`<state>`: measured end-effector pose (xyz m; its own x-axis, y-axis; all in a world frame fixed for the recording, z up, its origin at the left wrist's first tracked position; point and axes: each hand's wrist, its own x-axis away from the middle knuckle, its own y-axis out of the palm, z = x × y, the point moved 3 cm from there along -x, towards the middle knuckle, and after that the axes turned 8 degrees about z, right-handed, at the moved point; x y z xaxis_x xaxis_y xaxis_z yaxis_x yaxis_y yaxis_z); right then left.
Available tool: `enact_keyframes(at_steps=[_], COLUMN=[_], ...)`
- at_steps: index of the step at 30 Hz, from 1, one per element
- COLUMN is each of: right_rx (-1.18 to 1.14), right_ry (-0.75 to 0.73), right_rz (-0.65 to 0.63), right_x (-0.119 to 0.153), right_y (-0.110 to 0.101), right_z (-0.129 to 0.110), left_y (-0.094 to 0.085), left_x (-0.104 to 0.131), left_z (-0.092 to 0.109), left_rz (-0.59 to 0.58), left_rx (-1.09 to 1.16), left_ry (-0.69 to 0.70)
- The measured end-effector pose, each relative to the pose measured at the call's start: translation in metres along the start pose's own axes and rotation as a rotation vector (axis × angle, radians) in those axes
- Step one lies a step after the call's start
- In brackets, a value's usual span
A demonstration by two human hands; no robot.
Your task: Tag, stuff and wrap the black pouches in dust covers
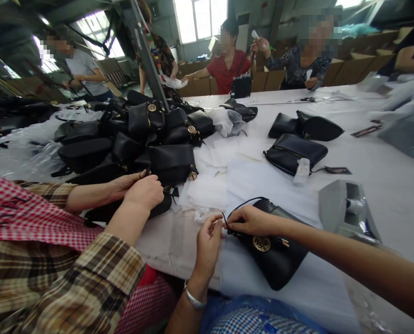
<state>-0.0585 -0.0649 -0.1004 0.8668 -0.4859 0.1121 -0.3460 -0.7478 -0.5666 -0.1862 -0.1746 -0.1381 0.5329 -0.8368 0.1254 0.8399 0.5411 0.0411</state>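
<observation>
A black bag [280, 264] with a round gold ornament [261, 244] lies tilted on white sheets [242, 278] in front of me. My right hand [250, 220] rests at the bag's upper left corner, its fingers pinched on a thin black cord [224, 217]. Just left of that corner is my left hand [210, 236], with a bracelet on the wrist. Its thumb and fingers are curled together near the cord's end; whatever they hold is too small to make out.
At the left, a co-worker's hands [142, 189] work beside a pile of black bags [172, 160]. A grey dispenser [335, 208] stands at the right. Beyond it lie more black bags [297, 150]. Several people stand across the table [262, 104].
</observation>
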Motion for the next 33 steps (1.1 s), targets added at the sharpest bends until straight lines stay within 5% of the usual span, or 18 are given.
enact_keyframes(at_steps=[19,25,33], right_rx=[-0.080,-0.089,-0.020], right_ry=[0.086,0.149,-0.016], right_rz=[0.074,0.246,0.309], right_x=[0.002,0.005,0.003], right_y=[0.011,0.012,0.010], right_z=[0.008,0.005,-0.001], left_y=[-0.003,-0.006,-0.004], left_x=[0.003,0.004,0.006], left_z=[-0.008,-0.009,-0.013], left_rz=[-0.004,0.023,0.025], left_rx=[-0.015,-0.140,-0.137], left_ry=[-0.015,0.090,0.047])
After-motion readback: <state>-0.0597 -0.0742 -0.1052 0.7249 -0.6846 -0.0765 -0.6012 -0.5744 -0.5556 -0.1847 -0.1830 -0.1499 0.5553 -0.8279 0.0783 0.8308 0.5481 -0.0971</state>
